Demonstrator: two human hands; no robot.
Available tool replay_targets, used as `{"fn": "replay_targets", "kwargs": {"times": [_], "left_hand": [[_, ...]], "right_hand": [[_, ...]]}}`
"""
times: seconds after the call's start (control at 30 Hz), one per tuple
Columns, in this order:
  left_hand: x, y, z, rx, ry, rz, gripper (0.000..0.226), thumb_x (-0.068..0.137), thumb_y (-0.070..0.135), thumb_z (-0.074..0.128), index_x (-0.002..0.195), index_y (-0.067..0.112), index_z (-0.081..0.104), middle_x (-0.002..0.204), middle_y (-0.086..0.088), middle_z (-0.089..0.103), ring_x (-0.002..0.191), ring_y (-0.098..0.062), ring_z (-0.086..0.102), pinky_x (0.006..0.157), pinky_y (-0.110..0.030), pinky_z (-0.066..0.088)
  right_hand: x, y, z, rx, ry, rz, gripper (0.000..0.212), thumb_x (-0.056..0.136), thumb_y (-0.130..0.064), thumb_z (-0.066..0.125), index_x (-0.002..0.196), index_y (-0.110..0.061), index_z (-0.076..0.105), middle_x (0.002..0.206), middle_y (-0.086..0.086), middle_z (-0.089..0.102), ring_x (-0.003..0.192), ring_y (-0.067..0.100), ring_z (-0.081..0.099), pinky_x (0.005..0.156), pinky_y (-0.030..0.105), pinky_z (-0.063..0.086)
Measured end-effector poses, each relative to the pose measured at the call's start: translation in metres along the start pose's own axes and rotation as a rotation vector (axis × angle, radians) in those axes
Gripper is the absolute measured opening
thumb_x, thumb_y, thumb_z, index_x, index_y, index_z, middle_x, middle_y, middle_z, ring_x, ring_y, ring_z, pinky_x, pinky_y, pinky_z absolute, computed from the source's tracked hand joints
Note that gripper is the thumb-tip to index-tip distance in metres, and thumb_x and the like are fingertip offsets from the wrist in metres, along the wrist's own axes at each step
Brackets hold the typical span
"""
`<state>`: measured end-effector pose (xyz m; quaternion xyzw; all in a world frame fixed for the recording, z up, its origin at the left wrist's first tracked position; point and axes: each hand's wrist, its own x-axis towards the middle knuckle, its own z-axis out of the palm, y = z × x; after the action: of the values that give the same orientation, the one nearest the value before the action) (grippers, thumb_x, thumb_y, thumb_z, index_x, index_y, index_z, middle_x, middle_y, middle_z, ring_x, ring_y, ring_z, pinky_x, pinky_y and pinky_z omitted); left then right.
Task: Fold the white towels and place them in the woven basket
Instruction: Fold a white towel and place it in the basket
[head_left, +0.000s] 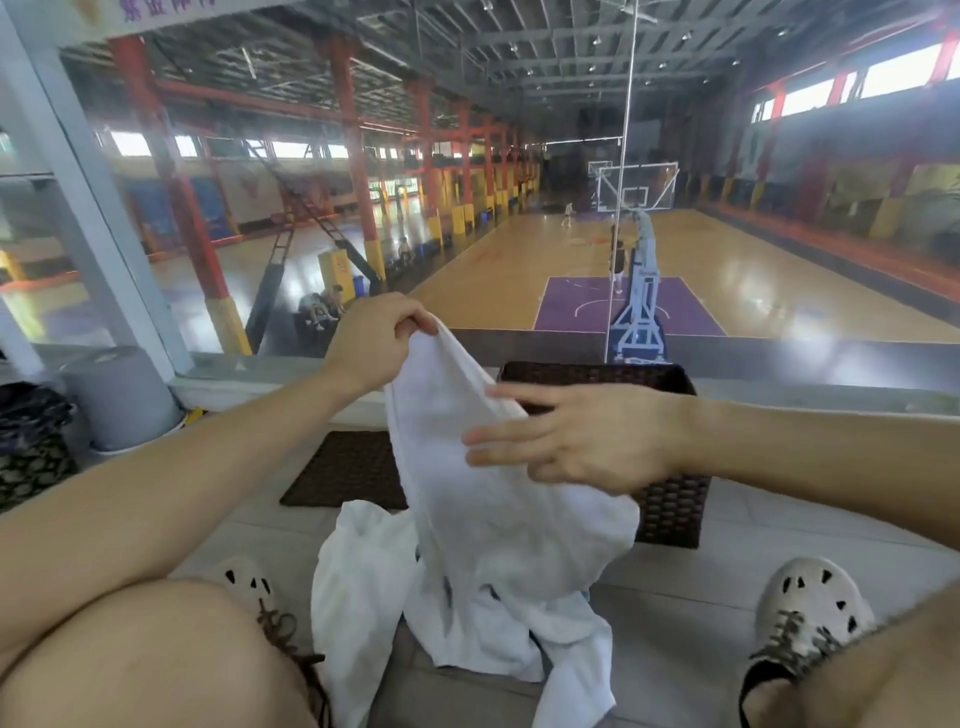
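L grip (379, 338) atop towel (498, 499), vertical

daylight from high windows (810, 96) | court floor (727, 280) glare | soft blur | edges bowed

Bare forearms and knees, pale perforated clogs (810, 608) with dark brown laces (no sleeves in view)

The pale tiled floor (685, 613) under me carries a heap of white towels (363, 597) between my feet. My two shoes (810, 613) stand on it either side. Ahead, the woven basket (670, 509) sits beside its flat woven lid (343, 470).
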<state>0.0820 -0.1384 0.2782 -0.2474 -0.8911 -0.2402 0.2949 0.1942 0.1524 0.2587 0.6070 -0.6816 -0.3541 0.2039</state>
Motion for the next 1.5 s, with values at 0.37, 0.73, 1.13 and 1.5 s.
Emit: {"fn": "replay_targets", "kwargs": {"times": [0.37, 0.73, 1.13, 1.5], "left_hand": [[-0.011, 0.015, 0.005, -0.108, -0.127, 0.030, 0.033, 0.103, 0.001, 0.062, 0.102, 0.024, 0.085, 0.100, 0.021, 0.074, 0.098, 0.000, 0.068, 0.090, -0.021, 0.050], [-0.010, 0.053, -0.005, -0.394, -0.273, -0.020, 0.050, 0.092, 0.065, 0.063, 0.099, 0.019, 0.080, 0.101, 0.006, 0.072, 0.094, -0.018, 0.067, 0.085, -0.044, 0.050], [-0.004, 0.068, 0.000, -0.360, -0.117, 0.008, 0.009, 0.094, 0.022, 0.084, 0.102, 0.019, 0.085, 0.077, 0.027, 0.073, 0.070, 0.012, 0.063, 0.071, -0.017, 0.049], [-0.009, 0.094, 0.002, -0.364, -0.126, 0.111, 0.048, 0.088, 0.030, 0.090, 0.120, 0.029, 0.054, 0.100, 0.006, 0.073, 0.089, -0.012, 0.072, 0.081, -0.024, 0.057]], "right_hand": [[0.008, 0.010, 0.002, 0.385, 0.135, 0.713, 0.013, 0.102, -0.030, 0.057, 0.103, -0.021, 0.067, 0.133, 0.012, 0.061, 0.080, 0.036, 0.066, 0.079, 0.046, 0.057], [0.007, 0.048, -0.010, 0.639, 0.301, 1.354, 0.037, 0.096, -0.046, 0.068, 0.068, -0.023, 0.071, 0.063, -0.006, 0.066, 0.069, 0.022, 0.066, 0.066, 0.036, 0.053], [-0.002, 0.046, -0.021, 0.548, 0.233, 1.343, 0.024, 0.083, -0.048, 0.084, 0.087, -0.026, 0.076, 0.081, -0.007, 0.068, 0.089, 0.022, 0.057, 0.105, 0.047, 0.043], [0.002, 0.053, -0.016, 0.687, 0.108, 1.125, 0.035, 0.094, -0.056, 0.070, 0.076, -0.029, 0.057, 0.075, -0.004, 0.063, 0.077, 0.024, 0.062, 0.060, 0.035, 0.037]]}}
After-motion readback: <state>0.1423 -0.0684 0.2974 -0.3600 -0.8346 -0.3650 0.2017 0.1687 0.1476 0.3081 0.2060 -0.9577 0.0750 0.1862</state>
